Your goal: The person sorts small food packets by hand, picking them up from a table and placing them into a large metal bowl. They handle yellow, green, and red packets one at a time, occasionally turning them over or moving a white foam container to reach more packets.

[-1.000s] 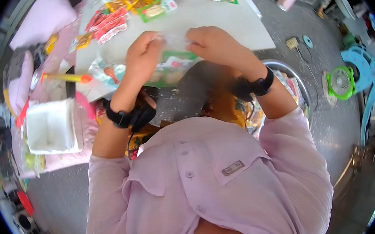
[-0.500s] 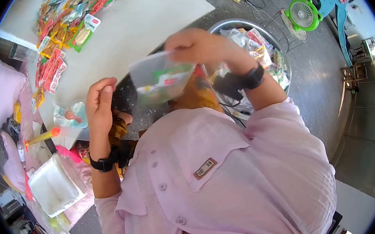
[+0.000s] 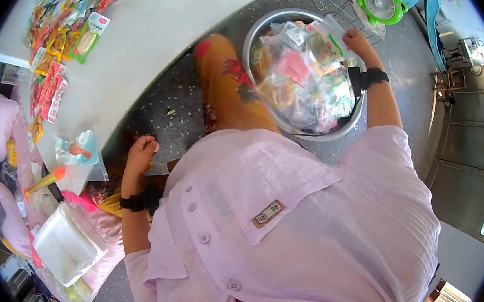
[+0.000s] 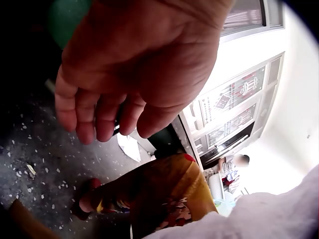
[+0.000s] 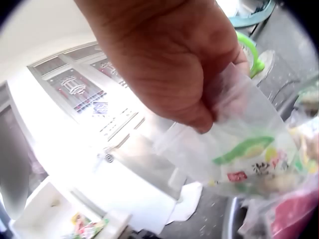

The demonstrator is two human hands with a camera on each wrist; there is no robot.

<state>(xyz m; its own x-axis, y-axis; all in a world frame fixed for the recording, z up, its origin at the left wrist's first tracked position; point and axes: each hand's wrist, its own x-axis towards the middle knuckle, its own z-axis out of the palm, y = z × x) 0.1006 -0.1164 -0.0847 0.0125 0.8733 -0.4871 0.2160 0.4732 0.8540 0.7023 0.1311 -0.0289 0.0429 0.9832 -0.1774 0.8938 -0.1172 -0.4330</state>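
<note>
My right hand (image 3: 360, 46) is at the far right rim of a metal basin (image 3: 334, 136), pinching the top of a clear plastic bag (image 5: 199, 149). Inside that bag a green-and-white printed packet (image 5: 246, 162) shows. The bag hangs over several other clear bags (image 3: 300, 87) of colourful packets heaped in the basin. My left hand (image 3: 139, 156) is beside the table's near edge, its fingers loosely curled with nothing in them; in the left wrist view it hangs above the speckled floor. Near it, a clear bag with a blue-and-white packet (image 3: 79, 150) lies on the table corner.
On the white table (image 3: 145, 49) loose red, yellow and green packets (image 3: 67, 34) lie piled at the far left. A white foam box (image 3: 69, 243) and a yellow-orange stick (image 3: 45, 180) are at left. A green fan (image 3: 382, 3) stands beyond the basin. Another person (image 4: 232, 167) sits far off.
Both hands were together over the table edge. My right hand has since carried the bag rightward to the basin, while my left hand has drawn back from the bag. The head view has turned right.
</note>
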